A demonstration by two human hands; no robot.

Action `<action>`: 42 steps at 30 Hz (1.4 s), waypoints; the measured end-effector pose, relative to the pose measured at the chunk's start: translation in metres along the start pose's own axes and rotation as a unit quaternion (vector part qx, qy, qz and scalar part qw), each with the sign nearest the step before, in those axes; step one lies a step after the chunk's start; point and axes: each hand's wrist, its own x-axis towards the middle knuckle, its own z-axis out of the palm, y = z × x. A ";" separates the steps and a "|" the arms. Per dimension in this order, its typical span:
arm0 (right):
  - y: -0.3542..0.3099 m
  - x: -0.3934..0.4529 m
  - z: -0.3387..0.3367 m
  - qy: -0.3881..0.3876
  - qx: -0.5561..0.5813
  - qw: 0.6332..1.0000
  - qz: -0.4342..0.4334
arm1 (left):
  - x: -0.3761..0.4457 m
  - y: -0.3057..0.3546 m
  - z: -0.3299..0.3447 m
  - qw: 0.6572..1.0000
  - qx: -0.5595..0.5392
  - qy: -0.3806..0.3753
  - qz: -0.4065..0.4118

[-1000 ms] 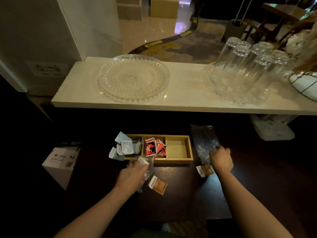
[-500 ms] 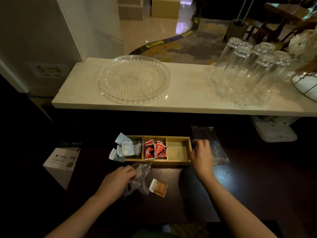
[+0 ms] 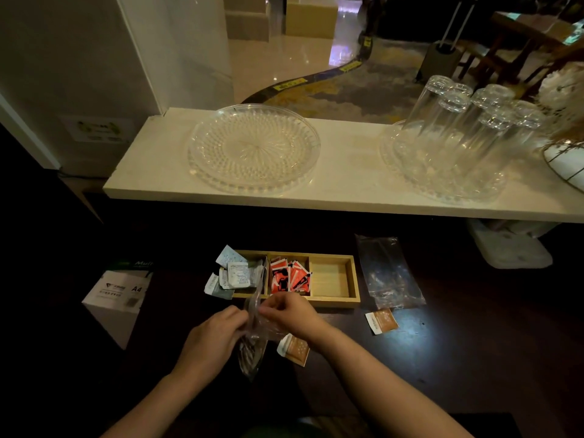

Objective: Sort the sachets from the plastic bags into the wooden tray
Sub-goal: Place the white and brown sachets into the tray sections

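A wooden tray (image 3: pixel 354 279) with three compartments lies on the dark table. White-grey sachets (image 3: pixel 237 273) fill and spill over its left compartment, red sachets (image 3: pixel 289 276) fill the middle one, and the right one (image 3: pixel 330 276) holds nothing. Just in front of the tray, my left hand (image 3: pixel 211 339) and my right hand (image 3: pixel 289 312) both grip a clear plastic bag (image 3: pixel 252 339) that hangs between them. One brown sachet (image 3: pixel 295 349) lies under my right wrist; another brown sachet (image 3: pixel 381 321) lies right of it. A flat clear bag (image 3: pixel 388 271) rests beside the tray's right end.
A white marble shelf (image 3: pixel 347 191) runs above and behind the table, carrying a glass platter (image 3: pixel 252 148) and a platter of upturned glasses (image 3: pixel 458 131). A white paper box (image 3: pixel 118 294) stands at the left. A white object (image 3: pixel 512 248) sits under the shelf at right.
My right hand left the flat bag beside the tray and came left to the bag in my left hand. Both hands now hold that bag, lifted in front of the tray.
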 end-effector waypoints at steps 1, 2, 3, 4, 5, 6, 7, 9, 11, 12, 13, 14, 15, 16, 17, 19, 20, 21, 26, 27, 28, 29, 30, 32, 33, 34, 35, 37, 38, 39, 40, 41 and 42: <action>-0.002 -0.001 -0.001 -0.011 0.008 1.000 0.004 | 0.000 0.000 0.001 1.000 0.000 -0.001 0.000; -0.005 -0.002 -0.001 -0.017 0.006 1.000 0.004 | 0.001 0.000 0.002 1.000 0.000 -0.002 -0.001; -0.006 -0.002 -0.001 -0.013 0.000 1.000 0.000 | 0.002 0.001 0.003 1.000 0.001 -0.005 -0.004; -0.006 -0.002 -0.001 -0.002 -0.009 1.000 -0.006 | 0.003 0.001 0.004 1.000 0.001 -0.008 -0.008; -0.006 -0.002 -0.001 0.012 -0.018 1.000 -0.012 | 0.004 0.001 0.004 1.000 0.002 -0.013 -0.017; -0.006 -0.002 -0.003 0.026 -0.028 0.999 -0.016 | 0.005 0.002 0.004 1.000 -0.003 -0.016 -0.025; -0.005 -0.001 -0.004 0.038 -0.038 0.998 -0.017 | 0.006 0.003 0.004 0.999 -0.015 -0.017 -0.035; -0.004 -0.001 -0.008 0.046 -0.045 0.998 -0.010 | 0.009 0.007 0.003 0.996 -0.069 -0.005 -0.053; -0.005 -0.003 -0.009 0.030 -0.023 0.999 0.000 | 0.012 0.016 0.001 0.981 -0.168 0.018 -0.092; -0.005 -0.004 -0.008 0.018 -0.014 1.000 0.005 | 0.015 0.022 0.000 0.963 -0.237 0.022 -0.124; -0.005 -0.005 -0.008 0.005 -0.007 1.000 0.011 | 0.017 0.027 -0.001 0.937 -0.309 0.018 -0.160; -0.006 -0.006 -0.006 -0.004 -0.003 1.000 0.018 | 0.020 0.031 -0.002 0.909 -0.368 0.010 -0.195; -0.006 -0.006 -0.004 -0.011 0.001 1.000 0.025 | 0.022 0.034 -0.003 0.885 -0.407 0.001 -0.225; -0.006 -0.007 -0.003 -0.013 0.006 0.999 0.029 | 0.023 0.036 -0.003 0.865 -0.436 -0.008 -0.249; -0.006 -0.006 -0.001 -0.013 0.016 0.999 0.031 | 0.023 0.037 -0.003 0.846 -0.461 -0.015 -0.267; -0.006 -0.007 0.001 -0.018 0.045 0.998 0.036 | 0.022 0.039 -0.003 0.814 -0.503 -0.023 -0.291; -0.006 -0.008 0.002 -0.024 0.059 0.997 0.040 | 0.022 0.040 -0.002 0.799 -0.520 -0.029 -0.301; -0.005 -0.009 0.002 -0.031 0.072 0.996 0.046 | 0.020 0.041 -0.001 0.785 -0.535 -0.034 -0.310; 0.002 -0.012 0.006 -0.036 0.124 0.989 0.076 | 0.016 0.044 0.004 0.770 -0.544 -0.040 -0.331; 0.003 -0.013 0.006 -0.036 0.134 0.988 0.074 | 0.016 0.044 0.003 0.770 -0.544 -0.042 -0.329; 0.002 -0.015 0.005 -0.039 0.146 0.986 0.071 | 0.015 0.044 0.003 0.770 -0.547 -0.045 -0.326; 0.003 -0.016 0.004 -0.043 0.157 0.984 0.071 | 0.014 0.044 0.003 0.774 -0.544 -0.047 -0.321; 0.001 -0.018 0.004 -0.045 0.170 0.982 0.072 | 0.014 0.043 0.004 0.784 -0.534 -0.046 -0.314; 0.001 -0.019 0.004 -0.052 0.201 0.975 0.077 | 0.013 0.041 0.005 0.806 -0.511 -0.032 -0.297; 0.002 -0.019 0.003 -0.054 0.219 0.970 0.085 | 0.013 0.040 0.005 0.809 -0.510 -0.024 -0.292; 0.002 -0.019 0.002 -0.056 0.238 0.965 0.095 | 0.013 0.040 0.005 0.807 -0.516 -0.019 -0.288; 0.002 -0.019 0.000 -0.058 0.251 0.961 0.104 | 0.013 0.039 0.005 0.802 -0.525 -0.017 -0.283; 0.002 -0.020 -0.003 -0.061 0.269 0.955 0.111 | 0.013 0.038 0.005 0.800 -0.532 -0.022 -0.276; 0.001 -0.021 -0.003 -0.058 0.261 0.957 0.111 | 0.012 0.038 0.006 0.805 -0.527 -0.026 -0.271; 0.000 -0.021 -0.002 -0.047 0.232 0.966 0.105 | 0.012 0.039 0.007 0.814 -0.516 -0.029 -0.266; -0.001 -0.022 -0.001 -0.031 0.192 0.977 0.094 | 0.011 0.040 0.007 0.824 -0.503 -0.030 -0.261; -0.003 -0.020 0.002 -0.012 0.149 0.985 0.082 | 0.012 0.041 0.008 0.831 -0.490 -0.026 -0.260; -0.004 -0.019 0.004 0.009 0.115 0.991 0.071 | 0.013 0.042 0.008 0.837 -0.482 -0.020 -0.259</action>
